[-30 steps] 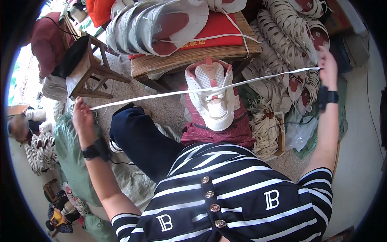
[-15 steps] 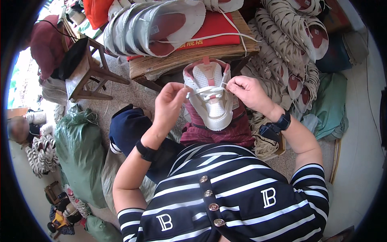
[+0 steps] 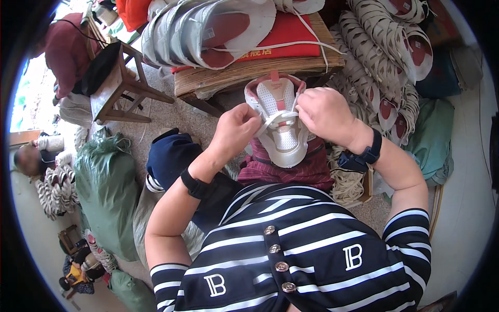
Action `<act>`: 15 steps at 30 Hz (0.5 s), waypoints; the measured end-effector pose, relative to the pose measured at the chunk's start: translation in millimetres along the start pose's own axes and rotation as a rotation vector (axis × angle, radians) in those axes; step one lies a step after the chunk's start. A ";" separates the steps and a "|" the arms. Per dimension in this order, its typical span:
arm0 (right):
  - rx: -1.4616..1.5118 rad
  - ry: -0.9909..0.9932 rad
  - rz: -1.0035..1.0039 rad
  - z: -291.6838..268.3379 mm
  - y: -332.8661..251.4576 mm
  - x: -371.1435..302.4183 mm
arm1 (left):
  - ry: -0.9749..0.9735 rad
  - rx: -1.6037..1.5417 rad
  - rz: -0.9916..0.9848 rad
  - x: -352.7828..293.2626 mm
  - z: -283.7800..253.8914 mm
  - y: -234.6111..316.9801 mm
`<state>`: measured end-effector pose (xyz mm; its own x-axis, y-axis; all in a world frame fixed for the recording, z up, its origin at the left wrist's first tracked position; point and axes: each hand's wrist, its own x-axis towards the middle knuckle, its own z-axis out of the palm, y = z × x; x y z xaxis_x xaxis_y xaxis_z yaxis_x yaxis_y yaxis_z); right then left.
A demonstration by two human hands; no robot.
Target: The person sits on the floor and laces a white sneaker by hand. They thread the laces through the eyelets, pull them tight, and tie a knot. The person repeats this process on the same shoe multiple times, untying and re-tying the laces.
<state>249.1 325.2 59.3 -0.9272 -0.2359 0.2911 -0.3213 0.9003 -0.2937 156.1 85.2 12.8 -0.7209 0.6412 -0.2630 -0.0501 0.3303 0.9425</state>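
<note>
We list, at centre, 1 white shoe upper (image 3: 283, 148) with pink lining, toe toward us, resting over a maroon pinstriped cloth (image 3: 283, 171) just in front of the worktop (image 3: 208, 86). Across its tongue we record 1 white lace (image 3: 280, 115), loosely crossed, its strands running out to both sides. Left hand (image 3: 238, 127): fingers closed in a pinch on the lace at the upper's left edge. Right hand (image 3: 326, 114): fingers curled inward and pinched on the lace at the right eyelet edge, their tips partly hidden from us. Each wrist carries 1 black band, left (image 3: 196, 186) and right (image 3: 373, 148). On the worktop we count 1 red packet (image 3: 299, 39) under a row of nested white uppers (image 3: 208, 34). To the right, 1 open box (image 3: 368, 190) of pale laces (image 3: 347, 184); farther up, long stacks of beige uppers (image 3: 371, 49). To the left, 1 wooden stool (image 3: 112, 96) and 1 large green sack (image 3: 106, 192).
</note>
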 end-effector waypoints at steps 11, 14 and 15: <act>-0.191 -0.178 -0.201 -35.9 -5.6 25.6 | 0.055 1.313 0.507 1.5 12.7 58.6; -0.121 -0.254 -0.205 -37.3 6.0 28.3 | -0.007 1.376 0.577 1.9 4.6 63.2; -0.103 -0.306 -0.208 -36.3 11.9 28.5 | -0.056 1.349 0.636 3.2 0.2 65.7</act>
<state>225.8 342.5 97.2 -0.8638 -0.5018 0.0446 -0.5020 0.8501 -0.1592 150.6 109.1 73.8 -0.3478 0.9349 0.0714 0.9375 0.3478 0.0127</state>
